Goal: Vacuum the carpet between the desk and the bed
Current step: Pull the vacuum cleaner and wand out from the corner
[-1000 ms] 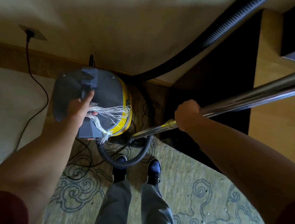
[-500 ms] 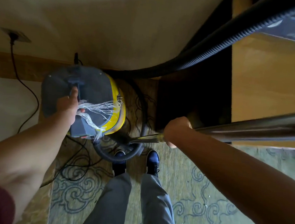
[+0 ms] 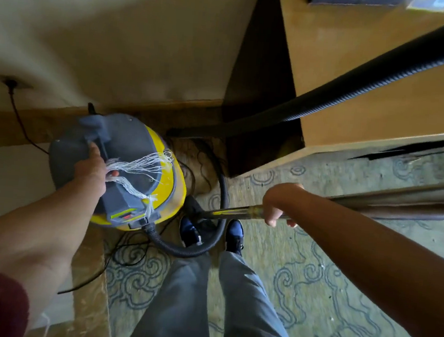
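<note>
We are standing on the carpet (image 3: 298, 296), our shoes (image 3: 211, 232) just beside the hose (image 3: 208, 249) looping from the vacuum (image 3: 139, 177). Our left hand (image 3: 92, 170) is gripping the handle (image 3: 98, 137) on the vacuum's grey lid, frayed white string (image 3: 138, 162) trailing from the fingers. Our right hand (image 3: 279, 203) is wrapping around the metal wand (image 3: 233, 213), fingers curled under it. We judge we are positioning the machine, not yet sweeping. The vacuum is sitting at the carpet's far left edge near the wall, its cord (image 3: 18, 118) running to the socket (image 3: 11, 83). Beyond, the counter (image 3: 370, 82) is rising at right; the bed is not showing. Next we need to bring the wand's head, out of view, down onto the carpet beside the counter.
</note>
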`<action>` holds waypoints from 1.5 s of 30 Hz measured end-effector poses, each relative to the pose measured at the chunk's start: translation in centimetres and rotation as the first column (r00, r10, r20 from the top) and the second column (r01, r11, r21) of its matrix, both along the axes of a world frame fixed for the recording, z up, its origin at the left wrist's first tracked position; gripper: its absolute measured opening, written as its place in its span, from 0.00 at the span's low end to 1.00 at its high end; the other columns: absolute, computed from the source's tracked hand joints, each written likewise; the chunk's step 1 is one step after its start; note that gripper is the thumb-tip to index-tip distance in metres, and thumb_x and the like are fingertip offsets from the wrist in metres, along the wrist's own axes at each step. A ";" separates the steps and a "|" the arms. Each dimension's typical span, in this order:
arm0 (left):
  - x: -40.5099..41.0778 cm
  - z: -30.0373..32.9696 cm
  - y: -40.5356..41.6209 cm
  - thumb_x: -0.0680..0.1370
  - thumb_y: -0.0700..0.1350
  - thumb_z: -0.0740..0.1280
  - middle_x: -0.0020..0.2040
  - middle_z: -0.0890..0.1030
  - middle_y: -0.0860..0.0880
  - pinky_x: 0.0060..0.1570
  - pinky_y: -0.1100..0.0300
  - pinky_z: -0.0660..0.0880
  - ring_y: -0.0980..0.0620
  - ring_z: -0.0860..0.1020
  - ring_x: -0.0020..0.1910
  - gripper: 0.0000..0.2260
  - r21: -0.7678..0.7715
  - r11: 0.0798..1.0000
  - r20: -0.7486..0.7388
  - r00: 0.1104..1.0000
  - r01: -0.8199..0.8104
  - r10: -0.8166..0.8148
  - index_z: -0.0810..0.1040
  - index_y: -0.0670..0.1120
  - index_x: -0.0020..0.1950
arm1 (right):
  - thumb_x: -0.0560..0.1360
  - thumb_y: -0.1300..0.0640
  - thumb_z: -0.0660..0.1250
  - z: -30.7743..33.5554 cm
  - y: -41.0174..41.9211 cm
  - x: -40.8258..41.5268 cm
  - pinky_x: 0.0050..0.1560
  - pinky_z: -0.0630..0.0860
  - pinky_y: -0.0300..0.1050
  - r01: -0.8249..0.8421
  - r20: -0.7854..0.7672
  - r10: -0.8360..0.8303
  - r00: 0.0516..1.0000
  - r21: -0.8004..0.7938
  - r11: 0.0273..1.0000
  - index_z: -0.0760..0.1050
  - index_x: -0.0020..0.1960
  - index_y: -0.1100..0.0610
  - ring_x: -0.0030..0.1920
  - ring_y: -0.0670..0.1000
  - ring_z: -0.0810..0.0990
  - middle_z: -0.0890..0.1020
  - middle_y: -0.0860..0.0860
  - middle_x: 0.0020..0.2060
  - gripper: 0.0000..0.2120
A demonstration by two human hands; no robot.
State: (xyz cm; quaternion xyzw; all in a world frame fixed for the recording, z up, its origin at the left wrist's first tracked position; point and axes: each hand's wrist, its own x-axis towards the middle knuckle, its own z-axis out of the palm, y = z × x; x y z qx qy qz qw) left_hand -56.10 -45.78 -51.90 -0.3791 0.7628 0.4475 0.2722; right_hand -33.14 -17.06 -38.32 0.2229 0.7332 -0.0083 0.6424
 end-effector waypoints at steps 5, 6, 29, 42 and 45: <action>3.1 1.4 -0.1 0.81 0.66 0.57 0.51 0.79 0.49 0.22 0.62 0.75 0.51 0.77 0.30 0.30 -0.006 1.000 -0.002 1.000 -0.010 0.010 0.73 0.42 0.69 | 0.79 0.55 0.72 0.0 0.4 5.4 0.58 0.82 0.49 0.203 -0.034 -0.204 0.978 -0.027 0.979 0.72 0.71 0.64 0.39 0.52 0.84 0.80 0.56 0.38 0.25; 3.9 1.6 0.2 0.81 0.66 0.57 0.51 0.79 0.49 0.24 0.62 0.75 0.51 0.77 0.30 0.31 -0.011 1.000 -0.018 1.000 -0.001 0.001 0.72 0.42 0.70 | 0.79 0.56 0.72 0.0 0.6 6.4 0.55 0.83 0.49 0.240 -0.041 -0.242 0.969 -0.047 0.970 0.70 0.72 0.65 0.39 0.53 0.84 0.79 0.57 0.39 0.26; 28.1 6.0 5.8 0.76 0.71 0.58 0.44 0.82 0.49 0.19 0.64 0.72 0.52 0.79 0.28 0.28 0.137 0.989 -0.210 0.977 0.053 -0.023 0.76 0.48 0.57 | 0.75 0.54 0.75 -1.6 4.2 41.9 0.27 0.78 0.43 0.740 -0.180 -0.752 0.634 -0.144 0.657 0.75 0.52 0.63 0.23 0.54 0.81 0.83 0.59 0.29 0.15; 37.4 8.6 3.1 0.83 0.58 0.61 0.43 0.80 0.47 0.20 0.64 0.74 0.51 0.74 0.28 0.23 0.021 0.957 -0.171 0.944 0.289 -0.282 0.75 0.42 0.68 | 0.76 0.54 0.75 1.1 -0.5 51.9 0.32 0.80 0.45 0.754 -0.131 -0.768 0.627 -0.147 0.641 0.76 0.53 0.64 0.33 0.54 0.82 0.83 0.60 0.40 0.15; 38.3 9.9 1.9 0.83 0.57 0.61 0.54 0.81 0.43 0.16 0.65 0.73 0.49 0.75 0.29 0.23 0.020 0.952 -0.174 0.939 0.306 -0.298 0.75 0.41 0.68 | 0.74 0.54 0.76 2.6 -2.2 54.1 0.32 0.80 0.45 0.773 -0.177 -0.790 0.588 -0.166 0.613 0.77 0.53 0.63 0.35 0.54 0.83 0.84 0.59 0.42 0.15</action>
